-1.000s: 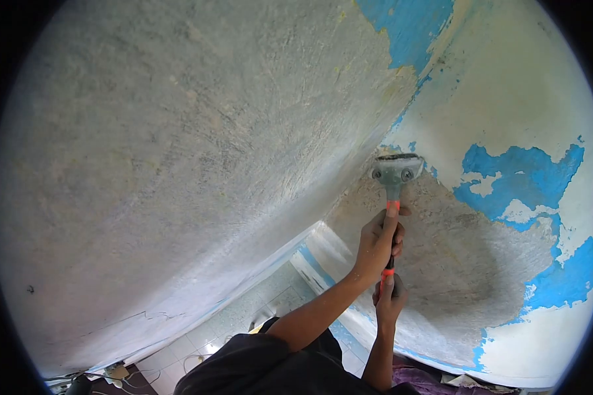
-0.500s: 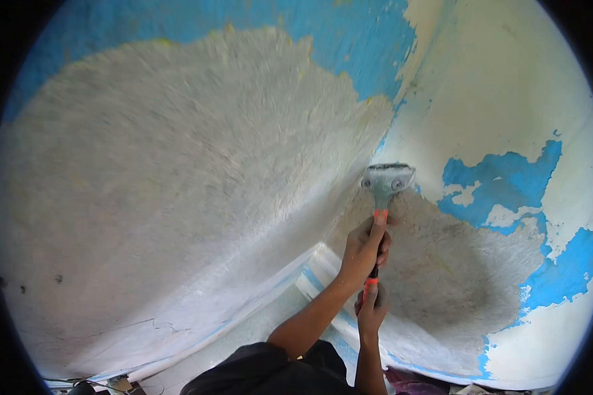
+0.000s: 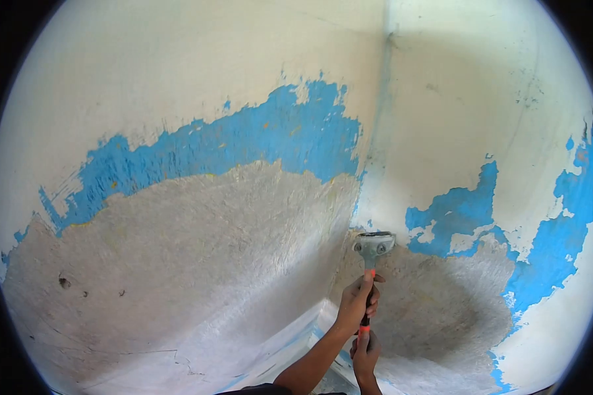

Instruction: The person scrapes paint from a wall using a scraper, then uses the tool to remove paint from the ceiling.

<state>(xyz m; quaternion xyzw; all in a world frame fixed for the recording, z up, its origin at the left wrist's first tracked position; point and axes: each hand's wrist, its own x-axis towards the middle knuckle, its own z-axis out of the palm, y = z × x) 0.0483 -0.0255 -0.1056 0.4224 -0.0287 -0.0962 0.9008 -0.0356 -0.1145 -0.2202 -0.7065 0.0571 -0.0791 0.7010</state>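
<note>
the scraper [image 3: 374, 245], the left hand [image 3: 356, 301] and the right hand [image 3: 366, 349] sit lower in view than half a second ago; the walls have slid down with them, so much more cream paint shows above. the grip on the tool is unchanged.

nearest, at the bottom edge, is a bit of black clothing [image 3: 260, 390]. the right hand is closed round the lower end of the handle [image 3: 366, 315], its thumb lying up along it. just above, the left hand is wrapped round the upper part, thumb pointing toward the head and fingers curled round the right side. the handle is black with red-orange bands. the scraper stands nearly upright in view, its wide metal head with two screws held up at the top border of the bare plaster on the right wall [image 3: 435, 289], close to the corner; whether the blade touches the wall cannot be told.

below, pale skirting [image 3: 318, 316] streaked with blue meets the corner. the left wall [image 3: 211, 243] has a broad scraped patch with small dark holes and a thin crack low down. ragged blue paint [image 3: 237, 141] borders it, and cream paint [image 3: 211, 66] spreads above.
</note>
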